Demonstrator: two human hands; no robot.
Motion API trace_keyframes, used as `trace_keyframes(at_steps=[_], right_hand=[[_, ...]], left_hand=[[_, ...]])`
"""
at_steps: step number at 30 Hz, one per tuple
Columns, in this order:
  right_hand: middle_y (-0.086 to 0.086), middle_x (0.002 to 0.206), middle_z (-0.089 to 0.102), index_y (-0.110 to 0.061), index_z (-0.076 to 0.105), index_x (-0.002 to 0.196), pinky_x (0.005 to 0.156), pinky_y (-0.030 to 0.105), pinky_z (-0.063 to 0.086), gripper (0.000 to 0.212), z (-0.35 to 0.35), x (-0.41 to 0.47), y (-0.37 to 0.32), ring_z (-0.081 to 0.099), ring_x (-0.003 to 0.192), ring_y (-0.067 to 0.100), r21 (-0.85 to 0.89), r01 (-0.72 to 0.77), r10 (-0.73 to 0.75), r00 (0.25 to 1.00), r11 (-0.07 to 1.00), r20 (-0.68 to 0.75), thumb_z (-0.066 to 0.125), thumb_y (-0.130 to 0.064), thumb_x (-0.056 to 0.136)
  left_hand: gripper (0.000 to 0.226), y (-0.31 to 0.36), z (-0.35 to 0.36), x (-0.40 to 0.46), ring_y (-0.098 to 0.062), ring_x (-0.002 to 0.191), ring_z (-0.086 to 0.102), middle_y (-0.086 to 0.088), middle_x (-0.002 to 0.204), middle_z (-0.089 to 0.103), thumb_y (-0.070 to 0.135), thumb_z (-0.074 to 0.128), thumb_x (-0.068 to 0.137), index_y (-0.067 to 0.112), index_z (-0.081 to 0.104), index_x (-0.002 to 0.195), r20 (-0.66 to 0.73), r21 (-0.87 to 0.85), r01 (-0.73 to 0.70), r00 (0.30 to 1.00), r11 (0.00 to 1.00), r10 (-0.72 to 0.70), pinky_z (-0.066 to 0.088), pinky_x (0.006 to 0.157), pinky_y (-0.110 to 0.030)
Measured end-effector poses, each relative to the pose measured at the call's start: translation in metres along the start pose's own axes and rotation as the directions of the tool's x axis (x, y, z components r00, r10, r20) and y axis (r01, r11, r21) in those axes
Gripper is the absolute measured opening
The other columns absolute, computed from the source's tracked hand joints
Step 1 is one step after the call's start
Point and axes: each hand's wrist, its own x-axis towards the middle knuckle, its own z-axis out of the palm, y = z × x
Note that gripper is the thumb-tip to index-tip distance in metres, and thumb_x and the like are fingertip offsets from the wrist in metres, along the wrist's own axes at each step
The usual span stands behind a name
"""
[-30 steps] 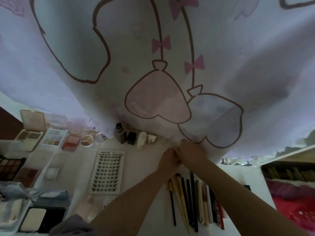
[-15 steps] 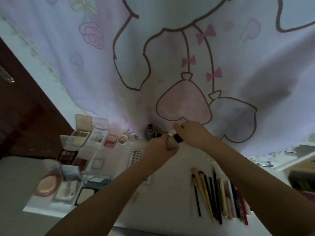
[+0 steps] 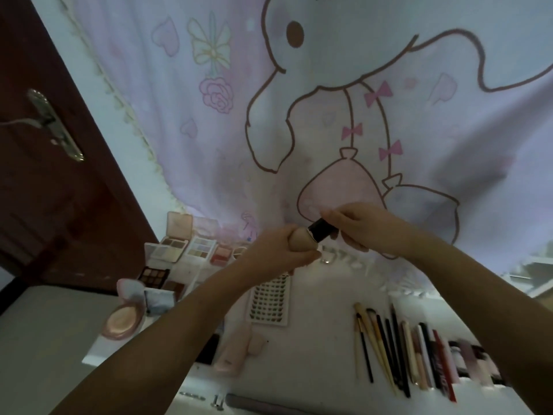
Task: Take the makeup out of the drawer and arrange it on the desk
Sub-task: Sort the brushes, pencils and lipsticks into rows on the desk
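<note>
Beige bottle [image 3: 300, 240], black cap [image 3: 320, 234]

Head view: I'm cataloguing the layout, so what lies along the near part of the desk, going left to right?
Round pink highlighter compact → white tray of false lashes → row of makeup brushes and pencils → the person's right forearm.

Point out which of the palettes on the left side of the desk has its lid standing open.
The eyeshadow palette farthest back and left, nearest the door: its pink lid stands upright. The pastel palette beside it and the dark palette in front show no raised lid.
</note>
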Motion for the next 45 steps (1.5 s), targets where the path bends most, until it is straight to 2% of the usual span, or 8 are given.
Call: trace_keyframes(at_steps=[5,11,13,15,20,24,35,45], right_hand=[[-0.004,0.09,0.065,-0.023,0.056,0.111,0.062,0.019,0.051,0.018,-0.015,-0.014,-0.004,0.064,0.072,0.008,0.144,0.02,-0.048,0.98,0.989,0.194,0.05,-0.029,0.095],[-0.003,0.066,0.064,-0.022,0.058,0.085,0.052,0.012,0.042,0.031,-0.009,-0.011,-0.004,0.056,0.053,0.01,-0.065,-0.055,0.063,0.989,0.996,0.135,0.038,-0.04,0.098],[-0.006,0.086,0.064,-0.023,0.056,0.105,0.055,0.012,0.048,0.015,-0.013,-0.016,-0.001,0.063,0.067,0.009,0.005,-0.036,0.034,0.976,0.999,0.215,0.047,-0.031,0.096],[-0.008,0.1,0.064,-0.028,0.049,0.121,0.059,0.016,0.052,0.027,-0.016,-0.02,0.0,0.067,0.078,0.007,0.047,-0.077,0.061,0.961,0.996,0.271,0.051,-0.034,0.094],[-0.004,0.071,0.066,-0.018,0.059,0.095,0.045,0.01,0.039,0.029,-0.01,-0.014,-0.004,0.054,0.051,0.003,-0.112,-0.086,0.103,0.983,0.99,0.15,0.041,-0.04,0.097],[-0.009,0.077,0.06,-0.028,0.055,0.101,0.051,0.012,0.043,0.008,-0.022,-0.016,-0.005,0.052,0.054,-0.005,-0.11,0.001,0.011,0.994,0.994,0.106,0.049,-0.03,0.096],[-0.011,0.068,0.052,-0.021,0.057,0.105,0.048,0.008,0.04,0.013,-0.041,-0.013,-0.013,0.049,0.049,-0.008,-0.153,0.061,-0.05,0.996,0.986,0.073,0.048,-0.025,0.097],[-0.011,0.065,0.052,-0.025,0.056,0.101,0.048,0.01,0.041,0.011,-0.045,-0.013,-0.004,0.049,0.047,-0.006,-0.169,0.031,-0.02,0.997,0.985,0.07,0.047,-0.029,0.096]], left_hand=[[0.014,-0.001,0.001,-0.005,-0.005,0.054,0.061,0.004,0.068,0.064,0.029,0.074,0.076,0.03,0.06,0.08,-0.005,0.004,-0.031,1.0,1.0,0.031,0.055,0.052,-0.022],[0.024,0.001,0.009,-0.007,-0.016,0.062,0.065,-0.006,0.081,0.066,0.03,0.073,0.077,0.016,0.063,0.094,0.001,0.064,-0.027,1.0,0.998,0.027,0.059,0.059,-0.034],[0.022,0.001,0.01,-0.008,-0.022,0.066,0.066,-0.009,0.082,0.066,0.029,0.074,0.077,0.017,0.062,0.092,0.01,0.061,-0.026,1.0,0.998,0.025,0.059,0.06,-0.038],[0.018,0.001,0.011,-0.009,-0.02,0.064,0.066,-0.008,0.08,0.066,0.03,0.073,0.078,0.022,0.06,0.087,0.015,0.069,-0.034,0.999,0.997,0.033,0.059,0.059,-0.035],[0.024,0.001,0.014,-0.004,-0.019,0.063,0.065,-0.009,0.08,0.067,0.031,0.074,0.077,0.015,0.062,0.091,0.009,0.101,-0.038,0.999,0.994,0.038,0.057,0.059,-0.033],[0.027,0.0,0.01,-0.001,-0.012,0.057,0.062,-0.01,0.08,0.067,0.03,0.073,0.077,0.012,0.062,0.094,0.016,0.052,-0.006,1.0,0.999,0.005,0.058,0.06,-0.037],[0.028,-0.004,0.007,-0.001,-0.021,0.073,0.066,-0.005,0.085,0.065,0.034,0.073,0.078,0.018,0.061,0.097,-0.017,0.106,-0.018,1.0,0.994,0.02,0.059,0.062,-0.034],[0.025,-0.013,0.008,-0.001,-0.009,0.065,0.061,-0.001,0.083,0.064,0.033,0.074,0.077,0.019,0.062,0.093,-0.068,0.081,-0.03,0.997,0.996,0.035,0.058,0.062,-0.028]])
